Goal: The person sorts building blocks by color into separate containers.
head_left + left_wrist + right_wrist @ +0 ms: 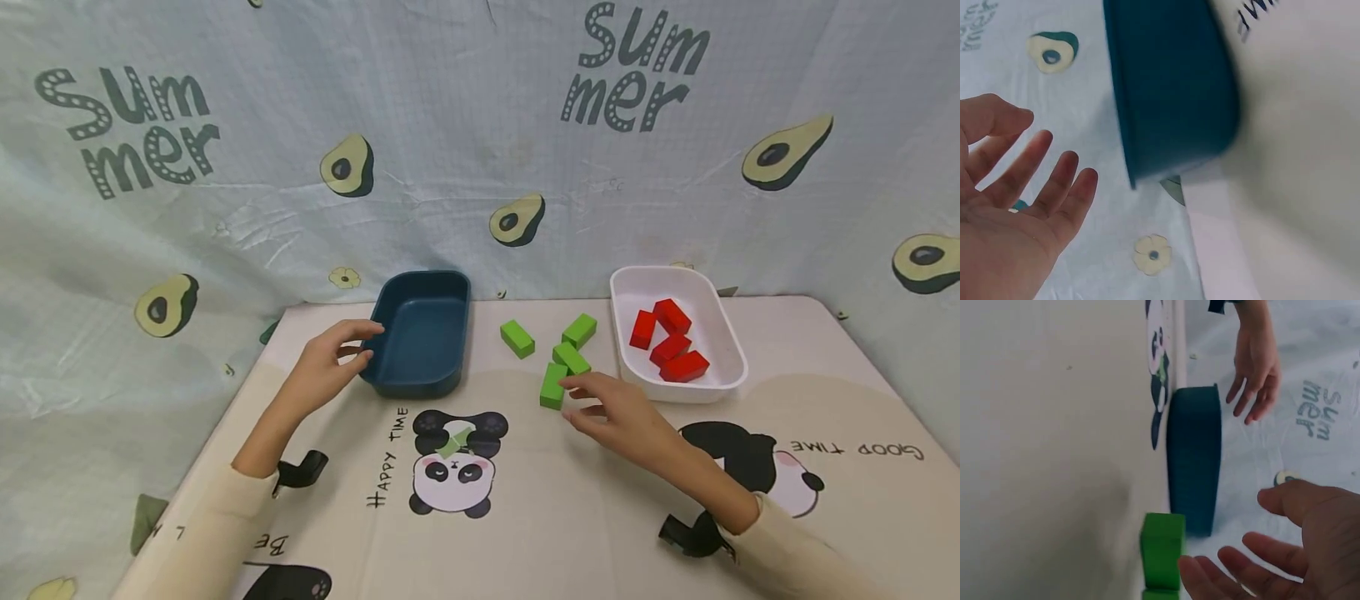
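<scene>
In the head view my left hand (330, 367) hovers at the left side of a dark blue tub (420, 342), fingers loosely bent and holding nothing. The left wrist view shows that hand's relaxed fingers spread apart, beside the tub's outer wall (1172, 94). My right hand (622, 417) is over the table next to several green blocks, its fingertips close to the nearest green block (552, 386). Nothing is between its thumb and fingers. Another green block (517, 339) lies apart from the group, nearer the tub. In the right wrist view a green block (1163, 550) stands just beyond the fingertips.
A white tub (716, 321) at the back right holds several red blocks (672, 317). The tablecloth (555, 500) has printed pandas and lettering. Behind the table hangs a pale curtain (427, 92) with avocado prints. Each wrist carries a small black camera mount (303, 469).
</scene>
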A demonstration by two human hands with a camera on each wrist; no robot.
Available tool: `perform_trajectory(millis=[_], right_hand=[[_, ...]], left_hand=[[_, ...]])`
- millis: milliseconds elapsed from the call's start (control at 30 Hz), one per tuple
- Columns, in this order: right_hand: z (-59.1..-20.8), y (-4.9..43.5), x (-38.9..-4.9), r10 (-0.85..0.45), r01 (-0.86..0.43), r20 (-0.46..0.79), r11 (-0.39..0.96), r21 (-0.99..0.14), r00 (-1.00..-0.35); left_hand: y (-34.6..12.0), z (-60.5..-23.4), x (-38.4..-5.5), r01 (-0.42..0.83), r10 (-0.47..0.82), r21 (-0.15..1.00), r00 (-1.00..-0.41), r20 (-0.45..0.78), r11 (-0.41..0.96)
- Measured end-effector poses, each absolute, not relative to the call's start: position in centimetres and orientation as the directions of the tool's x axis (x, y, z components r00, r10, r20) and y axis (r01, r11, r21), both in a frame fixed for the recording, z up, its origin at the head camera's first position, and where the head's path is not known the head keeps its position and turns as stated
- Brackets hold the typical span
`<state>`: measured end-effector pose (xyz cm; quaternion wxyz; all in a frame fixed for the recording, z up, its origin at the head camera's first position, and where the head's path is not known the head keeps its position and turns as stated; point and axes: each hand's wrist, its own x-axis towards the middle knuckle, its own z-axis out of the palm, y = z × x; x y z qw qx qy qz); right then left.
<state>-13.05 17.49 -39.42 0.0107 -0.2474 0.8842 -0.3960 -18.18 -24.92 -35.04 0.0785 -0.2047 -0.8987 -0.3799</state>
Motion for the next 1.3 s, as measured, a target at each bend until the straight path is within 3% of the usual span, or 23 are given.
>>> perform_trajectory(millis=[400,800,1100,1300], right_hand=[[-41.7,16.9,-14.3,-0.350,-0.349,0.153,0.614,-0.708,-0.924],[-42.0,16.3,-16.1,-0.395,-0.415,0.202,0.587,-0.695,-0.896],[-42.1,16.4,-16.9,-0.419,-0.424,0.189,0.584,-0.693,-0.888],[-42.4,16.5,-17.5,-0.460,-0.435,0.193,0.508,-0.743,-0.867]], left_hand=[[-26.8,-36.7,-19.0,0.152,0.110,0.773,-0.988,0.106,0.616],[-28.7,-38.8,-21.1,0.038,0.236,0.951,-0.971,-0.038,0.306],[-29.3,-40.0,-23.4,0.067,0.325,0.975,-0.946,-0.006,0.212],[-29.8,-40.6,-23.7,0.073,0.352,0.979,-0.936,0.001,0.190]])
